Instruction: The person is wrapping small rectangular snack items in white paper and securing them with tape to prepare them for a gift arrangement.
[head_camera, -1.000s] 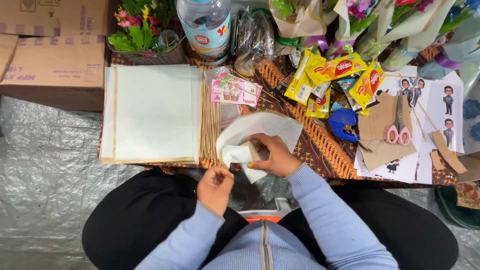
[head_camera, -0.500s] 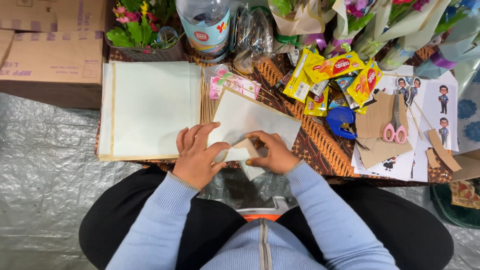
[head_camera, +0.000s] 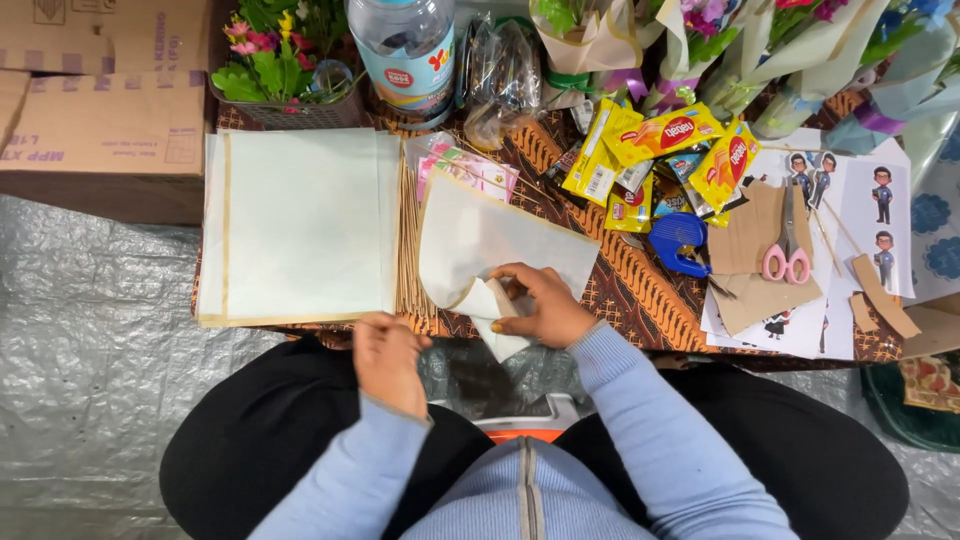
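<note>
My right hand (head_camera: 541, 305) pinches the folded lower corner of a cream paper sheet (head_camera: 490, 240) that lies on the patterned table (head_camera: 640, 290). The sheet's bottom part curls into a small fold under my fingers. My left hand (head_camera: 387, 358) hovers at the table's near edge, just below a stack of cream paper sheets (head_camera: 300, 225), fingers loosely curled and holding nothing. A bundle of thin wooden sticks (head_camera: 408, 250) lies between the stack and the held sheet.
Yellow snack packets (head_camera: 660, 150), a blue tape dispenser (head_camera: 680, 243), pink-handled scissors (head_camera: 790, 255) on brown card pieces and printed cartoon cut-outs (head_camera: 880, 220) fill the right side. A large plastic bottle (head_camera: 405, 50), flowers (head_camera: 280, 60) and wrapped bouquets line the back. Cardboard boxes (head_camera: 90, 110) stand left.
My left hand pressed on the sheet half a second ago, then let go and drew back to the table's near edge. The right hand keeps hold of the folded corner.
</note>
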